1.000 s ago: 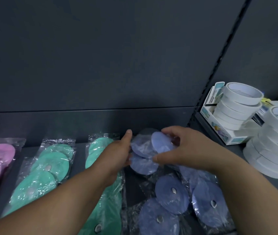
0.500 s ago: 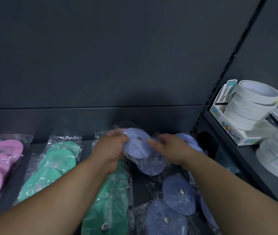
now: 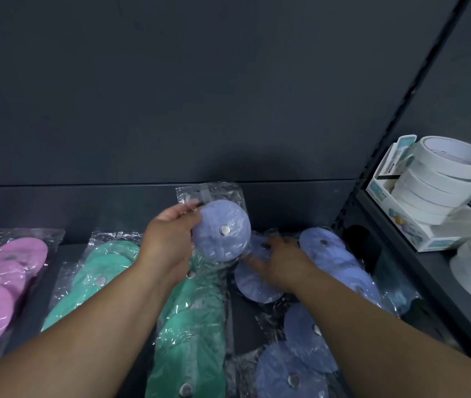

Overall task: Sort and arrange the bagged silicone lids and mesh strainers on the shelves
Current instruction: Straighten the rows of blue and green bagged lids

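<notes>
On the shelf point(image 3: 244, 321), green bags point(image 3: 191, 326) are laid at 7 o'clock, blue bags point(image 3: 309, 337) at 5. A raised blue bag point(image 3: 217, 244) is gripped by the left hand point(image 3: 171, 239); at its 4 o'clock, the right hand point(image 3: 281, 264) is rested flat on blue bags.

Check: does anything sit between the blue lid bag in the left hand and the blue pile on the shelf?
Yes. The right hand rests on the pile of clear-bagged blue round silicone lids, just below the clear bag of blue lids that the left hand grips. Nothing else visible lies between them.
</notes>
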`<action>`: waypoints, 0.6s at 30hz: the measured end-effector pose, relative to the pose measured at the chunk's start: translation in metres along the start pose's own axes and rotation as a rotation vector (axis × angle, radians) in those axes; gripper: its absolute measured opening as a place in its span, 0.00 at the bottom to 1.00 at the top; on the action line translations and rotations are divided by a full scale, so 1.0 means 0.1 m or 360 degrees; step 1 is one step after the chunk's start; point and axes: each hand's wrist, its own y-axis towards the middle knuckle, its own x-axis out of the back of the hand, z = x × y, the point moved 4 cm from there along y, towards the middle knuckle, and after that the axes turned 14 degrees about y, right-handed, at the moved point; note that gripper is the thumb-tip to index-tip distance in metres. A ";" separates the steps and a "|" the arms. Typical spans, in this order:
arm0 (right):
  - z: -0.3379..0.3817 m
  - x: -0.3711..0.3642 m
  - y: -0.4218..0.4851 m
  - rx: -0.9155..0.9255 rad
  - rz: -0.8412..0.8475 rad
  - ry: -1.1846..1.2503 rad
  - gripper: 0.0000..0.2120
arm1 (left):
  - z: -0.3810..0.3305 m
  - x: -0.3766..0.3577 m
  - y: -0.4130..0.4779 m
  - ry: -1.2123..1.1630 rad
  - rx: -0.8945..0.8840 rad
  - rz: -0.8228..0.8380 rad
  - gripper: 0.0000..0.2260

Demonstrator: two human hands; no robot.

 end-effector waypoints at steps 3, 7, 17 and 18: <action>-0.02 0.01 -0.01 0.0138 -0.0257 0.0152 0.30 | 0.00 0.00 0.02 -0.0035 -0.0015 -0.0009 0.09; -0.02 0.07 -0.05 0.0215 -0.0450 0.0419 0.38 | 0.00 -0.03 0.03 -0.0061 -0.0013 0.0009 0.09; -0.08 0.27 -0.13 -0.0010 -0.0314 0.2152 0.09 | 0.19 -0.32 -0.01 0.0240 0.0105 0.0248 0.07; -0.05 0.27 -0.14 -0.0014 -0.0233 0.2229 0.08 | 0.22 -0.35 -0.02 0.0305 0.0074 0.0192 0.07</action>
